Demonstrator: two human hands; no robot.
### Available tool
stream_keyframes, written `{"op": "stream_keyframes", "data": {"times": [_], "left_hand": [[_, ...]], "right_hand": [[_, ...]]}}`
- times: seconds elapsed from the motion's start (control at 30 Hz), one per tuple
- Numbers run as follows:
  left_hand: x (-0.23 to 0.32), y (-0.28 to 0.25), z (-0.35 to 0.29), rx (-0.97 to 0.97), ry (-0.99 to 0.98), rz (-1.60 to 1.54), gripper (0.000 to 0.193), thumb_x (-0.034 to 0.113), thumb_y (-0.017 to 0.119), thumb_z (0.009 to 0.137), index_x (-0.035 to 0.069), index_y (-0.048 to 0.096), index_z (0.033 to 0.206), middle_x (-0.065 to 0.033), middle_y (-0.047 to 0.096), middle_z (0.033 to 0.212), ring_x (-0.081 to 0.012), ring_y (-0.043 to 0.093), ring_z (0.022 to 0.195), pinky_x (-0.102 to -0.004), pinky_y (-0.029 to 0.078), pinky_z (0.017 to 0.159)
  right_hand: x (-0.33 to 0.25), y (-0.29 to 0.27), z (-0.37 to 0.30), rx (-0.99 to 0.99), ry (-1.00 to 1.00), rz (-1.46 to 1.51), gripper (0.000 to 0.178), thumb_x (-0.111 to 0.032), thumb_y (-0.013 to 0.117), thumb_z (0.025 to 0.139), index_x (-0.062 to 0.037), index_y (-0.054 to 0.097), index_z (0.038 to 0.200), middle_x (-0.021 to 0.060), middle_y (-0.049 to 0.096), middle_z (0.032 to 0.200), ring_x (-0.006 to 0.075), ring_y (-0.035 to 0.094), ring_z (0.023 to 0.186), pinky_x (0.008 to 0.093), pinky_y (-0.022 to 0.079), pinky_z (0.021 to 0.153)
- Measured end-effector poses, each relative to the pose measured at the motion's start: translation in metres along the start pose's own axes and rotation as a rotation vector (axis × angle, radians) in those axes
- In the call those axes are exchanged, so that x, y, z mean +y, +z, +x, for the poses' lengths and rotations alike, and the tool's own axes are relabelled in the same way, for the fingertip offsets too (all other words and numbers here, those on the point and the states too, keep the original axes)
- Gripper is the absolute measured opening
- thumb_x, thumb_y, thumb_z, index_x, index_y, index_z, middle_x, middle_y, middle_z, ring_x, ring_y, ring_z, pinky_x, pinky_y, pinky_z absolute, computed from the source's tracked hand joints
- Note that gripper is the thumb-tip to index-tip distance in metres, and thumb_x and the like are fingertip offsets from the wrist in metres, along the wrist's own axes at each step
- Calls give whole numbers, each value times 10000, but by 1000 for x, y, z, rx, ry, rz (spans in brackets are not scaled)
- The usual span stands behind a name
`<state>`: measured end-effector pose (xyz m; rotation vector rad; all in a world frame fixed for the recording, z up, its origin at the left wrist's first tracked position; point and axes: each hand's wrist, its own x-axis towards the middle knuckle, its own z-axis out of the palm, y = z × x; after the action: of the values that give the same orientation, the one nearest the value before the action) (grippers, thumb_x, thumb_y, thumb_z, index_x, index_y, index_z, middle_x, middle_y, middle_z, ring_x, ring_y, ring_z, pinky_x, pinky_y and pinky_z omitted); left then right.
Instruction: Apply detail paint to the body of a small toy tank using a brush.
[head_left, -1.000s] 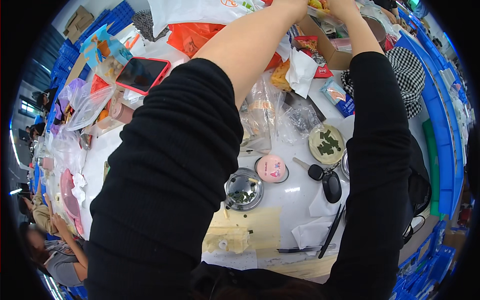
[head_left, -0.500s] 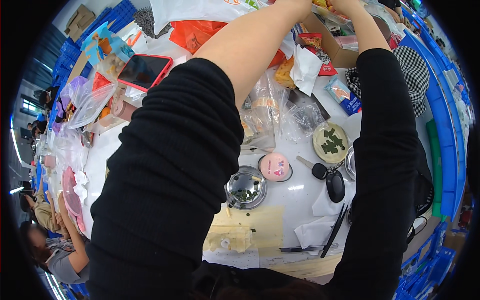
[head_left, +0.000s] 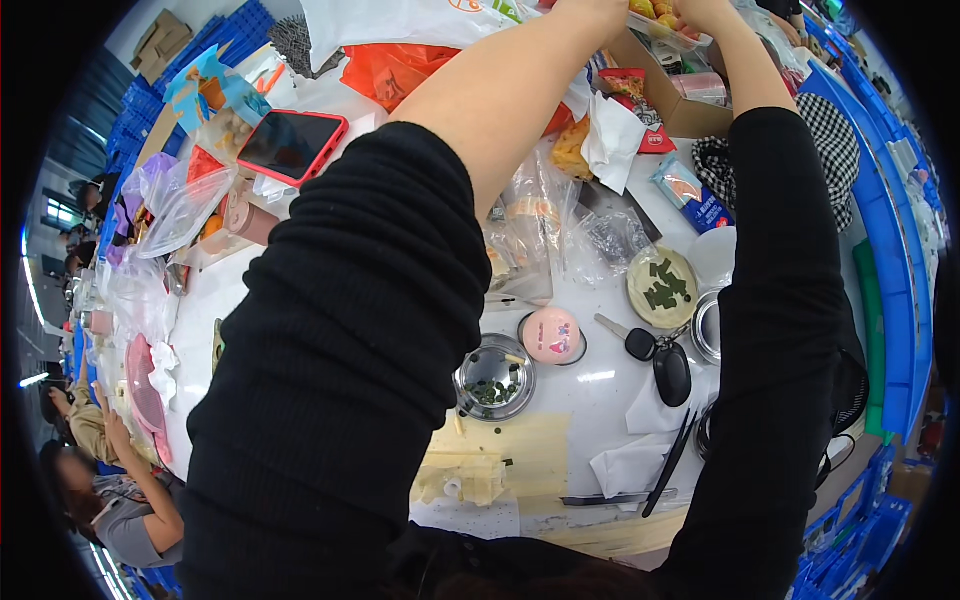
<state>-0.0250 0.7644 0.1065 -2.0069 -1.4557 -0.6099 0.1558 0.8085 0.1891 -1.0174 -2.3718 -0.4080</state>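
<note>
Both my arms, in black sleeves pushed up the forearms, stretch to the top edge of the view. My left hand (head_left: 598, 14) is at the left side of a clear plastic container of yellow-orange round pieces (head_left: 660, 14), and my right hand (head_left: 703, 14) is at its right side. The picture's edge cuts off most fingers, so their grip cannot be made out. Just below the hands stands an open cardboard box (head_left: 697, 117) with packets in it. White paper (head_left: 612, 140) and a red snack packet (head_left: 655, 139) lie beside that box.
Nearer me are a metal dish (head_left: 517, 402) with green bits, a pink round lid (head_left: 551, 335), a pale round dish with green strips (head_left: 640, 299), a car key (head_left: 640, 343) and black tweezers (head_left: 670, 465). A phone (head_left: 290, 143) lies left; a blue rack (head_left: 898, 250) borders the right.
My right forearm has shifted slightly right. A little more of the yellow-orange pieces shows between my hands. The things on the table keep their places.
</note>
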Motion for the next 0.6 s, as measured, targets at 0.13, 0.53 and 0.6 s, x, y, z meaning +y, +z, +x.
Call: {"op": "stream_keyframes", "data": {"times": [0.13,0.53,0.6], "left_hand": [[4,-2,5,18,-8,-40,175,84,559,783,4,618,928,-196,690,871,-307,686,816,-410,546,708],[13,-8,5,75,-61,-59,164,80,523,798,18,670,838,-181,698,809,-302,701,770,-408,556,689],[7,-9,4,80,-12,-19,172,89,527,797,26,685,823,-173,703,818,-297,702,758,-401,557,685]], "right_hand": [[16,9,7,-44,24,-69,332,-114,624,798,32,565,1090,262,649,842,401,648,830,467,520,720],[19,22,4,15,47,-9,173,-163,659,783,-16,621,865,216,659,815,380,648,804,453,515,700],[9,18,2,-27,96,28,162,-170,664,781,-24,629,845,213,662,819,376,649,811,452,513,709]]}}
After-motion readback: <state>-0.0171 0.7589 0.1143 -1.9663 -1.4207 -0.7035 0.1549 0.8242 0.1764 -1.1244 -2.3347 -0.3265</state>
